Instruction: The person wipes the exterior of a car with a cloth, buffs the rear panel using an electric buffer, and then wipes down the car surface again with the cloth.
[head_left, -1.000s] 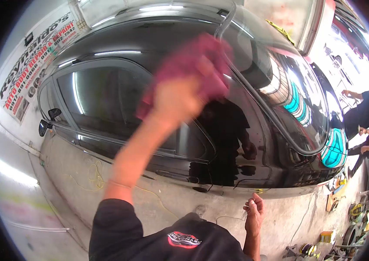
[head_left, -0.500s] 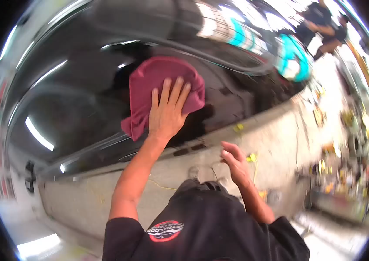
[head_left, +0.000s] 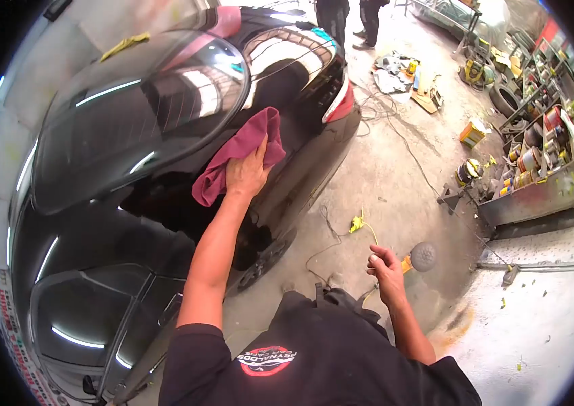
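My left hand (head_left: 245,174) presses a maroon cloth (head_left: 246,145) flat against the glossy black car (head_left: 131,115), on the rear quarter just below the back window and short of the red tail light (head_left: 344,105). The cloth hangs in folds to the left of my fingers. My right hand (head_left: 385,267) hangs free over the concrete floor, fingers loosely curled, with nothing in it. A round grey-headed polishing tool (head_left: 422,257) lies on the floor just beside that hand.
The car's rear wheel (head_left: 267,257) is right below my left arm. A yellow rag (head_left: 124,44) lies on the roof. Cords and a yellow scrap (head_left: 358,222) trail across the floor. A rack of cans and tools (head_left: 537,169) stands at right. Two people (head_left: 348,17) stand beyond the car.
My view has swung from the car's side windows to its rear quarter. My left hand kept the cloth on the paint and slid it rearward. My right hand stayed low and free.
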